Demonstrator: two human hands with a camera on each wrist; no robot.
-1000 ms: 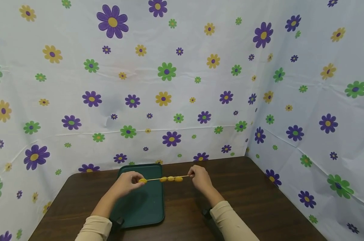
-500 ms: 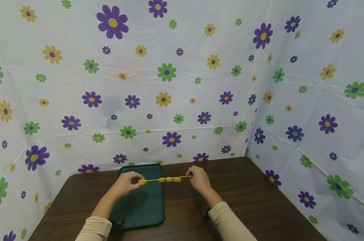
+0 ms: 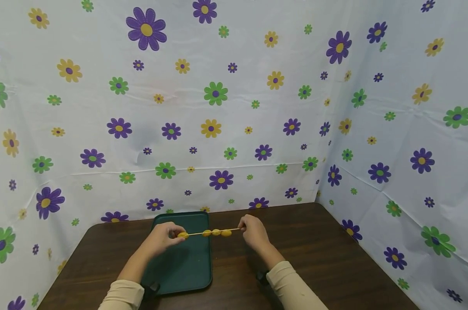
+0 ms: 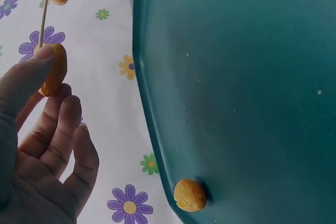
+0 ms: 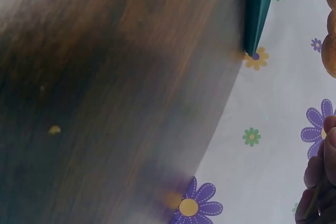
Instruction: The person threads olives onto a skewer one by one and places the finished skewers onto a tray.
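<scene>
In the head view a thin wooden skewer [image 3: 197,234] runs level between both hands, above the tray and table. Three yellow-orange, potato-like pieces [image 3: 216,232] are threaded on its middle. My left hand [image 3: 165,237] pinches another such piece [image 4: 56,69] between thumb and fingers at the skewer's left end; the left wrist view shows the skewer meeting this piece, though how deep it goes is hidden. The skewer's right end is gripped in curled fingers by my right hand [image 3: 253,232]. Under the left hand lies a dark green tray [image 3: 179,275].
One loose yellow-orange piece [image 4: 190,195] lies by the tray's rim. A brown wooden table [image 3: 296,249] carries the tray, with a small yellow crumb [image 5: 54,129] on it. Flower-printed white sheeting [image 3: 234,142] stands behind and at the right.
My right hand has moved slightly left with the skewer and its three pieces. The gap between those and the piece in my left hand is a little shorter; the left hand has barely moved.
</scene>
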